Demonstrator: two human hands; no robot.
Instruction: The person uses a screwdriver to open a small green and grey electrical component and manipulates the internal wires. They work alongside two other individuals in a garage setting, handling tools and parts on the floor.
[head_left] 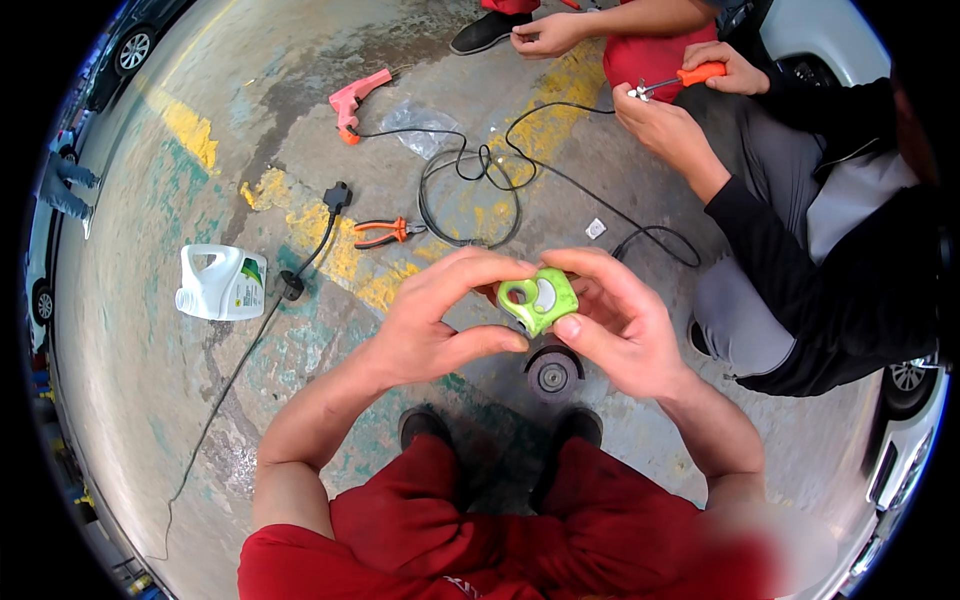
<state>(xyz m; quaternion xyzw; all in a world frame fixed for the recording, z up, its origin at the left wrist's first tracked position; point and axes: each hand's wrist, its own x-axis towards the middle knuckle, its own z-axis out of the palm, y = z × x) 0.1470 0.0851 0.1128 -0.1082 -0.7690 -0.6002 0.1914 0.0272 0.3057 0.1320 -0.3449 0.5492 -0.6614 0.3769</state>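
Both my hands are raised in front of me around a small lime-green plastic piece (561,297) with a round hole at one end and a pale grey rounded patch on its face; I cannot tell its exact kind. My right hand (632,335) pinches its right side, thumb on the front and fingers behind. At its left end, the index finger of my left hand (440,310) meets the upper edge, with the thumb close to the lower corner. Below the piece, on the floor between my feet, an angle grinder (553,376) shows its dark disc; my hands partly hide it.
Orange-handled pliers (385,232), a coiled black cable (425,205), a pink heat gun (358,103), a plastic bag (418,128) and a white jug (222,283) lie or stand about. On the right, a crouching co-worker holds an orange screwdriver (700,74); another person's hand (548,37) is beyond.
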